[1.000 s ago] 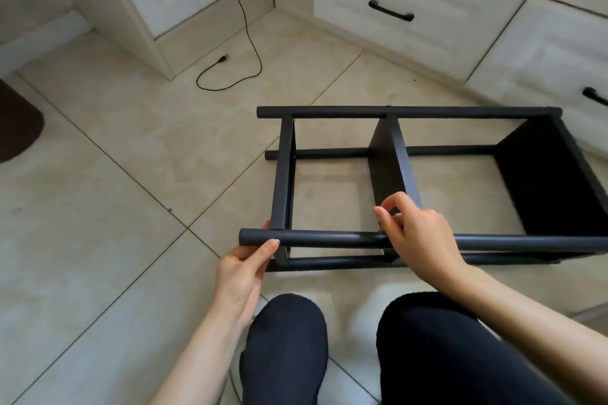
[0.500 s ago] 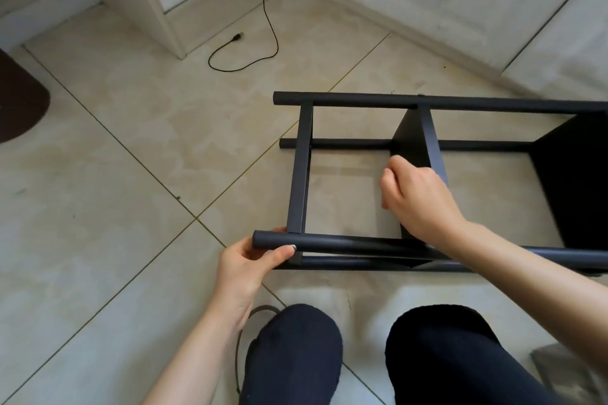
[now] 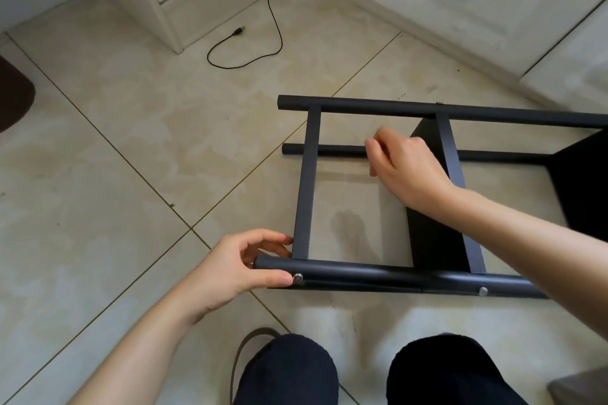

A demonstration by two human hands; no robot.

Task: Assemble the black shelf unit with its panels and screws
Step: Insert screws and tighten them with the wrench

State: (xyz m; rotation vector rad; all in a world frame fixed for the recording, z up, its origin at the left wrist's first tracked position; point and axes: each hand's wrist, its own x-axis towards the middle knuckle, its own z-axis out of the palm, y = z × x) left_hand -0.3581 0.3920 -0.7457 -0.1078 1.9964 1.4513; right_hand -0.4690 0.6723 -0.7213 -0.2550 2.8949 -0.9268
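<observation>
On the floor, left grip (image 3: 240,268) clasps the shelf unit's (image 3: 388,276) near tube; right grip (image 3: 406,171) hovers loose above.

Beige tiled floor (image 3: 115,148) beneath me carries the black shelf unit (image 3: 378,276) lying on its side, a black cable (image 3: 276,39) looped near the cabinets, and a dark mat (image 3: 13,92) at my left.
</observation>
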